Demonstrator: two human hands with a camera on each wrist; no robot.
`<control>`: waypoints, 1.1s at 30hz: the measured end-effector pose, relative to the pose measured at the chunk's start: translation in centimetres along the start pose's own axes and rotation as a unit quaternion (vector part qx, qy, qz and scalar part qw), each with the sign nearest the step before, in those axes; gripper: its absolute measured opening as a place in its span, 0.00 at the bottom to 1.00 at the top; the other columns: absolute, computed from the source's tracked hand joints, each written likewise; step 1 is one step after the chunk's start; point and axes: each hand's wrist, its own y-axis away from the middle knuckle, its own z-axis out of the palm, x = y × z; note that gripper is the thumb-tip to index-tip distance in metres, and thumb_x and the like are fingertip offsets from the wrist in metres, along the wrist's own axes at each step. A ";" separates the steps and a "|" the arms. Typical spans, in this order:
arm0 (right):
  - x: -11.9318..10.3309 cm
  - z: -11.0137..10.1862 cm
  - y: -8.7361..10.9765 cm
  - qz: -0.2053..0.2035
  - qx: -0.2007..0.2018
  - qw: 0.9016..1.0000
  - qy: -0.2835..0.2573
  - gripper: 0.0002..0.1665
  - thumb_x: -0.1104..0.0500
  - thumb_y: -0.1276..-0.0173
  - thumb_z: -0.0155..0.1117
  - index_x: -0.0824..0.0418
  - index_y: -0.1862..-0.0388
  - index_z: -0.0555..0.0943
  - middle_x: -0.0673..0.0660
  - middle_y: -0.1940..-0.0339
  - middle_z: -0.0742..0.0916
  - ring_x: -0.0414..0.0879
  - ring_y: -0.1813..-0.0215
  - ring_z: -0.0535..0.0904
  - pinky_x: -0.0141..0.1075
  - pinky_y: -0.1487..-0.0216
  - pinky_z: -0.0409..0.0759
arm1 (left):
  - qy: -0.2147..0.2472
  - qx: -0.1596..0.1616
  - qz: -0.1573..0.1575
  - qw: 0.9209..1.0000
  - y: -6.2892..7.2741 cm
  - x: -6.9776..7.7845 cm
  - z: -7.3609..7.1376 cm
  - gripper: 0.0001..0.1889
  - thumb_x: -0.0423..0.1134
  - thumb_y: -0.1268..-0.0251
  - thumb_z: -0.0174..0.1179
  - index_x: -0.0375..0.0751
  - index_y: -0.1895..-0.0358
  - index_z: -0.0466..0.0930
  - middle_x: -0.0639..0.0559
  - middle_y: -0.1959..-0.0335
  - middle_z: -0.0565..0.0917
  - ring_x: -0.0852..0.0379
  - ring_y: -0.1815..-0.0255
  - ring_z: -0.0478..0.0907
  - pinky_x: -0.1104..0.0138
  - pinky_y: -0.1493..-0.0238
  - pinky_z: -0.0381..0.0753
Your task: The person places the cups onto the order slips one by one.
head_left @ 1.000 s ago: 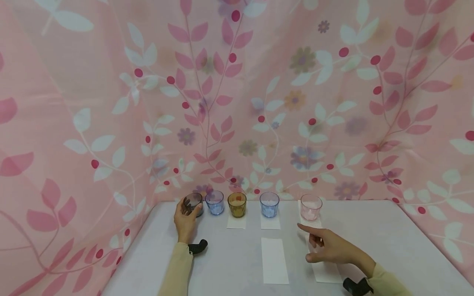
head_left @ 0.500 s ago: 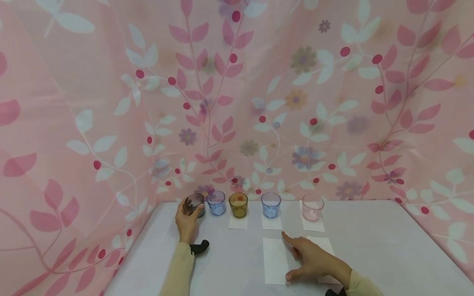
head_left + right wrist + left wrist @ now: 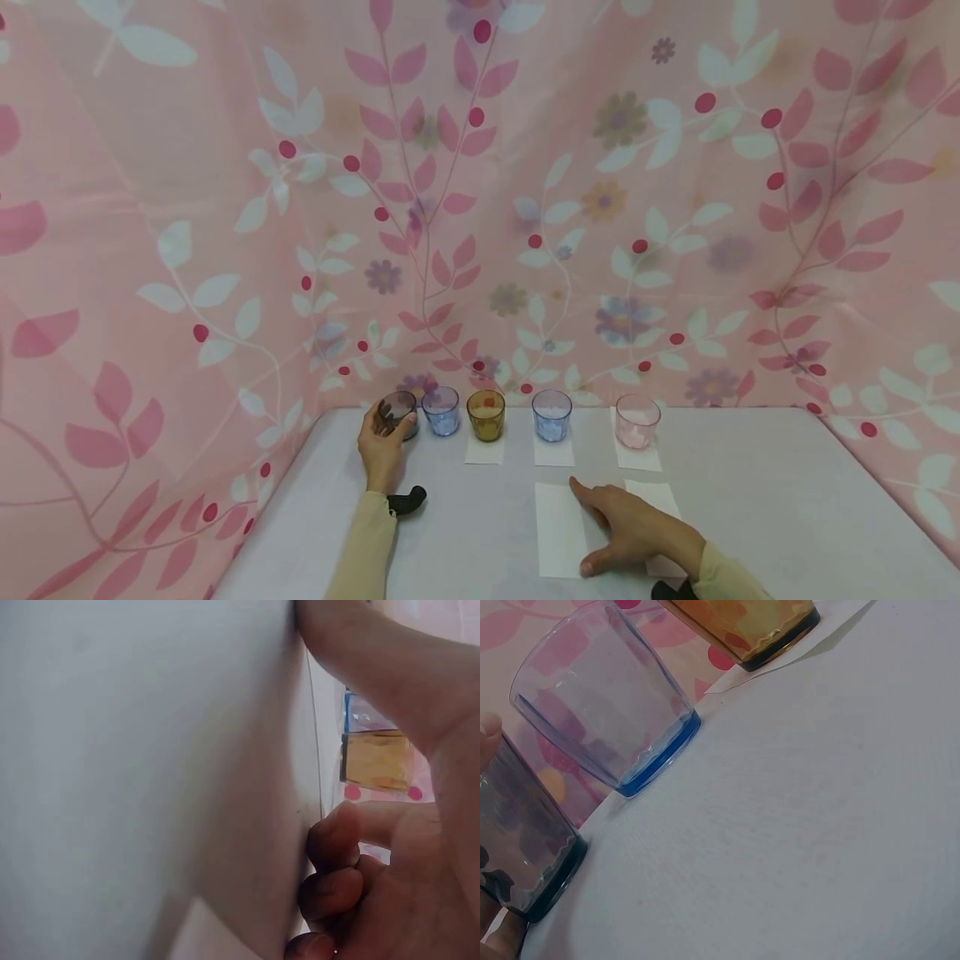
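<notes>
At the left end of a row of glasses, my left hand (image 3: 381,454) holds a dark grey glass (image 3: 400,405), thumb on its near side. That glass (image 3: 525,840) stands upright on the table in the left wrist view. A blue-tinted glass (image 3: 441,413) is just right of it. My right hand (image 3: 626,525) lies low over a white paper strip (image 3: 557,533), index finger at its far edge and thumb by its near right corner. Whether the fingers press the paper cannot be told. The hand partly covers a second paper strip (image 3: 656,498).
Further right in the row stand an amber glass (image 3: 486,419), another blue glass (image 3: 552,419) and a pink glass (image 3: 637,423), each on a paper piece. A pink floral curtain (image 3: 480,208) hangs behind the white table (image 3: 780,500).
My right hand has moved left and nearer, from beside the pink glass to over the left paper strip. My left hand keeps its hold on the dark grey glass.
</notes>
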 end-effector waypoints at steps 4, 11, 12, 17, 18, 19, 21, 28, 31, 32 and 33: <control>-0.2 0.0 0.0 0.015 -0.009 1.000 0.005 0.69 0.34 0.45 0.84 0.69 0.17 0.63 0.42 0.63 0.75 0.35 0.55 0.68 0.33 0.52 0.72 | -0.001 0.000 0.006 1.000 0.1 0.2 0.0 0.41 0.38 0.39 0.79 0.36 0.24 0.70 0.32 0.31 0.80 0.37 0.32 0.77 0.63 0.34 0.77; -0.4 -0.1 0.0 0.035 -0.016 0.999 0.015 0.68 0.32 0.45 0.83 0.65 0.16 0.63 0.43 0.53 0.81 0.36 0.51 0.70 0.38 0.46 0.78 | 0.004 0.001 -0.007 1.000 0.2 0.6 0.0 0.42 0.39 0.39 0.79 0.36 0.23 0.70 0.34 0.31 0.80 0.39 0.32 0.76 0.77 0.42 0.76; -0.4 -0.1 0.0 0.037 -0.017 0.999 0.016 0.69 0.32 0.45 0.83 0.65 0.16 0.63 0.43 0.54 0.81 0.36 0.52 0.70 0.38 0.46 0.78 | 0.011 0.001 -0.008 1.000 0.1 0.7 0.0 0.42 0.39 0.38 0.79 0.35 0.23 0.69 0.34 0.31 0.79 0.39 0.32 0.76 0.78 0.42 0.76; -0.3 0.0 -0.1 0.041 -0.022 0.998 0.033 0.68 0.31 0.45 0.82 0.64 0.16 0.63 0.49 0.47 0.84 0.37 0.51 0.72 0.40 0.44 0.79 | 0.030 -0.003 -0.009 1.000 -0.1 1.4 -0.1 0.41 0.39 0.38 0.79 0.35 0.23 0.70 0.34 0.30 0.79 0.39 0.29 0.75 0.77 0.37 0.77; -0.3 0.1 -0.1 0.043 -0.023 0.998 0.035 0.68 0.31 0.45 0.82 0.64 0.16 0.63 0.50 0.46 0.84 0.38 0.50 0.72 0.40 0.44 0.79 | 0.030 -0.005 -0.007 1.000 -0.2 1.6 -0.2 0.41 0.39 0.38 0.79 0.35 0.23 0.70 0.34 0.30 0.79 0.39 0.29 0.75 0.77 0.36 0.77; -0.3 0.1 -0.1 0.044 -0.023 0.998 0.037 0.68 0.31 0.45 0.82 0.64 0.16 0.63 0.51 0.45 0.84 0.38 0.50 0.72 0.41 0.43 0.80 | 0.029 -0.005 -0.004 1.000 -0.3 1.9 -0.2 0.41 0.39 0.38 0.79 0.35 0.23 0.70 0.34 0.30 0.79 0.39 0.29 0.76 0.75 0.35 0.78; -0.3 0.1 -0.1 0.045 -0.024 0.998 0.036 0.69 0.31 0.45 0.82 0.64 0.16 0.63 0.51 0.45 0.84 0.38 0.50 0.72 0.41 0.43 0.80 | 0.029 -0.008 0.003 1.000 -0.4 2.5 -0.4 0.41 0.39 0.38 0.79 0.35 0.23 0.71 0.34 0.30 0.80 0.39 0.29 0.76 0.73 0.32 0.78; -0.3 0.2 -0.2 0.048 -0.028 0.998 0.034 0.69 0.31 0.45 0.82 0.64 0.16 0.62 0.52 0.44 0.84 0.38 0.50 0.72 0.41 0.42 0.80 | 0.063 -0.027 0.037 0.997 -0.8 5.2 -0.6 0.39 0.37 0.40 0.80 0.39 0.26 0.75 0.38 0.32 0.82 0.41 0.30 0.78 0.67 0.30 0.79; -0.3 0.1 -0.2 0.050 -0.029 0.998 0.034 0.69 0.31 0.45 0.82 0.63 0.15 0.62 0.53 0.43 0.85 0.38 0.50 0.73 0.41 0.42 0.80 | 0.084 -0.056 0.060 0.993 -0.7 7.0 -0.4 0.38 0.34 0.40 0.79 0.38 0.25 0.74 0.37 0.32 0.82 0.38 0.30 0.79 0.71 0.33 0.81; -0.3 0.1 -0.2 0.051 -0.030 0.998 0.033 0.69 0.31 0.45 0.82 0.63 0.15 0.62 0.52 0.43 0.85 0.38 0.50 0.72 0.41 0.42 0.80 | 0.088 -0.067 0.070 0.991 -0.6 7.7 -0.3 0.38 0.33 0.40 0.79 0.38 0.26 0.75 0.36 0.33 0.82 0.38 0.30 0.79 0.71 0.33 0.81; -0.2 0.0 -0.2 0.051 -0.030 0.998 0.032 0.69 0.31 0.45 0.82 0.63 0.15 0.62 0.52 0.43 0.85 0.38 0.50 0.72 0.41 0.42 0.80 | 0.095 -0.079 0.078 0.989 -0.6 8.2 -0.1 0.37 0.32 0.40 0.79 0.38 0.26 0.75 0.36 0.33 0.82 0.37 0.31 0.79 0.70 0.34 0.82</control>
